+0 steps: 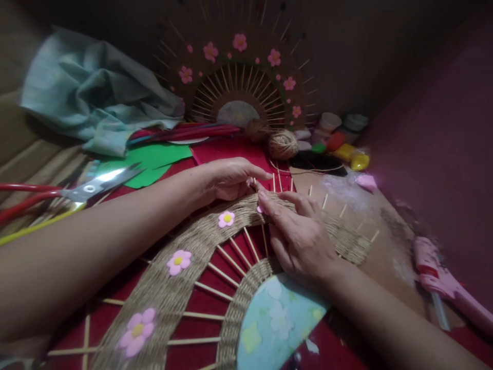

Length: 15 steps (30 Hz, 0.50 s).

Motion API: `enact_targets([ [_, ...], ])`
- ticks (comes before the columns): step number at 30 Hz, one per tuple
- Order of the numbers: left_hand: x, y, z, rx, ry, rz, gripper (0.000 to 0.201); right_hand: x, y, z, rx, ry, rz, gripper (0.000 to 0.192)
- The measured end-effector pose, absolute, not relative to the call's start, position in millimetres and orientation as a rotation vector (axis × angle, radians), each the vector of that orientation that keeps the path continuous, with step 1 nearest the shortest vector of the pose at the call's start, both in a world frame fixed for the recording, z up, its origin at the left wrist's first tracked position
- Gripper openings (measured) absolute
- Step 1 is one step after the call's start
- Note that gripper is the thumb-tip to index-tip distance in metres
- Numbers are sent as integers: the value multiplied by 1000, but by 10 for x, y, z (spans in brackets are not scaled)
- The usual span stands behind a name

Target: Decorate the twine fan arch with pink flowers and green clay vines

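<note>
A half-round fan (208, 236) of twine woven over thin wooden sticks lies before me, with a light-blue flower-patterned half-disc (265, 324) at its centre. Pink clay-like flowers with yellow middles, such as this pink flower (178, 261), sit along its band. My left hand (233, 177) is at the band's outer edge, fingers curled and thumb stretched towards the sticks; what its fingertips hold is hidden. My right hand (304, 231) is closed over the top of the band, its index fingertip beside a partly covered pink flower (261, 209) and close to the left fingertips.
Red-handled scissors (90, 189) and green sheets (154, 159) lie left, before a crumpled pale cloth (92, 92). Behind are a twine ball (283, 144), coloured clay lumps (344, 151) and another flowered fan (239, 67). A pink glue gun (442, 282) lies right.
</note>
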State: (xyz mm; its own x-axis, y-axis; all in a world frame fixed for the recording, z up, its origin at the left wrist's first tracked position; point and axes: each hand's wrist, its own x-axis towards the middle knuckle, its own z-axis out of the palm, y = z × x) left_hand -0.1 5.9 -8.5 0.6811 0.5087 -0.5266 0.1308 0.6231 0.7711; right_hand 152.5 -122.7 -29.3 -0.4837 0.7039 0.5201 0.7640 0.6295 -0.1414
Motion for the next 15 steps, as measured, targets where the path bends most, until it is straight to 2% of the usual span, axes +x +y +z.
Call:
enact_targets([
  [4, -7, 66, -96, 904, 764, 224, 27, 1545, -1234, -274, -1165, -2288, -83, 59],
  [9, -8, 66, -90, 925, 761, 289, 13, 1594, -1248, -234, -1189, -2090, -53, 66],
  [15, 6, 34, -50, 898, 811, 314, 11, 1607, -1244, -295, -1183, -2100, -28, 68],
])
